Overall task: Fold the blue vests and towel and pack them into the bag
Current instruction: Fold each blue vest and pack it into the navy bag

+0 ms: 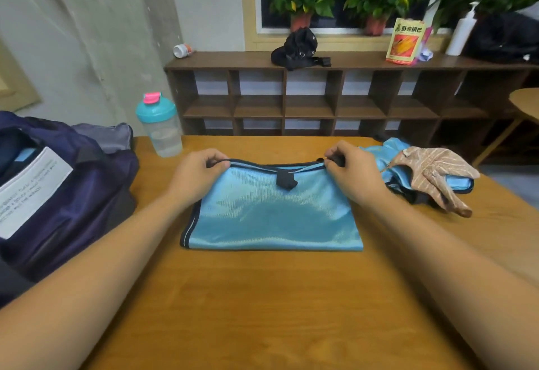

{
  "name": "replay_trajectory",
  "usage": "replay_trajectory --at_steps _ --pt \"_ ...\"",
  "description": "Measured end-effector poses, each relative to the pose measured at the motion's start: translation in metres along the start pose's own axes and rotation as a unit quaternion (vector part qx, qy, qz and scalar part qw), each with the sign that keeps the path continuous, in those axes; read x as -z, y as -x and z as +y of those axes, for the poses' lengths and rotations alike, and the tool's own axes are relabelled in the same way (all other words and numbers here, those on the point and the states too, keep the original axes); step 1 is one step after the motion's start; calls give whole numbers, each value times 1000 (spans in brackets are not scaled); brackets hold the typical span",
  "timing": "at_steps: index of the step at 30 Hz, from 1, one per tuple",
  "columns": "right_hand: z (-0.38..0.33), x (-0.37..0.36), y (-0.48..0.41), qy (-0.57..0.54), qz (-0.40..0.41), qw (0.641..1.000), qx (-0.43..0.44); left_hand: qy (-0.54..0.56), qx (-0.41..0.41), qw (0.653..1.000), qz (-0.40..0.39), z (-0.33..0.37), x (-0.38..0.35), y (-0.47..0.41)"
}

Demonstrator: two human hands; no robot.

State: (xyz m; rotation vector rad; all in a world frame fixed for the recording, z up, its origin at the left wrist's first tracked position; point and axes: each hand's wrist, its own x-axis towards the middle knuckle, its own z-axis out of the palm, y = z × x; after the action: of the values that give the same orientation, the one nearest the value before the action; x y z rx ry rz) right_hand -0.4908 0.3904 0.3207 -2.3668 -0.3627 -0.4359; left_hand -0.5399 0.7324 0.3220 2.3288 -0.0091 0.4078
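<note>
At the far left of the table (262, 296) sits a dark blue bag (67, 194), its top gaping toward the viewer, a white label on the near flap and a strip of light blue cloth showing inside. Just right of it, at the table's far edge, a clear bottle (161, 127) with a teal lid and pink cap stands upright.

In the middle of the table lies a blue vest (271, 218), folded into a flat rectangle whose long axis runs left to right. Its dark-trimmed neckline points to the far side, and the folded edge lies nearest the viewer. A small dark tab sits at the middle of the neckline.

The left hand (201, 171) pinches the far left corner of the vest at the trim, fingers curled around the edge. The right hand (350, 168) is clenched on the far right corner in the same way. Both forearms reach across the table from the near side.

To the right, just beside the right hand, a second blue vest (388, 155) lies crumpled. A tan striped towel (434, 174) is draped loosely over it, one end trailing toward the near right.
</note>
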Motion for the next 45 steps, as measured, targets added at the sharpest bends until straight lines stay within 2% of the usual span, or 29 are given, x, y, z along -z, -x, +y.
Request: replay_trajectory --at_steps 7,14,17,19,22,25,28,34,40,45 --pt "16 -25 2 94 -4 995 34 -68 -2 998 -14 -27 -21 2" --pt "15 -25 6 168 4 985 52 -82 -20 996 7 -32 -22 4" --pt "3 -18 15 194 35 975 100 -163 -64 983 60 -21 -17 8" --pt "-11 -17 25 173 34 972 156 -196 -116 970 84 -4 -16 15" --pt "-33 -29 40 115 -54 958 258 -148 -157 976 28 21 -31 33" --pt "-39 -48 46 102 -117 942 298 -135 -169 974 -59 25 -56 47" --pt "-35 -55 43 113 -133 939 296 -171 -178 962 -112 21 -69 52" --pt "-22 -58 36 171 -135 933 285 -166 -158 964 -138 19 -70 51" --pt "-18 -60 16 241 -133 934 225 -152 -156 964 -156 19 -66 51" --pt "-12 -69 12 224 -163 946 169 -143 -150 965 -163 20 -61 51"
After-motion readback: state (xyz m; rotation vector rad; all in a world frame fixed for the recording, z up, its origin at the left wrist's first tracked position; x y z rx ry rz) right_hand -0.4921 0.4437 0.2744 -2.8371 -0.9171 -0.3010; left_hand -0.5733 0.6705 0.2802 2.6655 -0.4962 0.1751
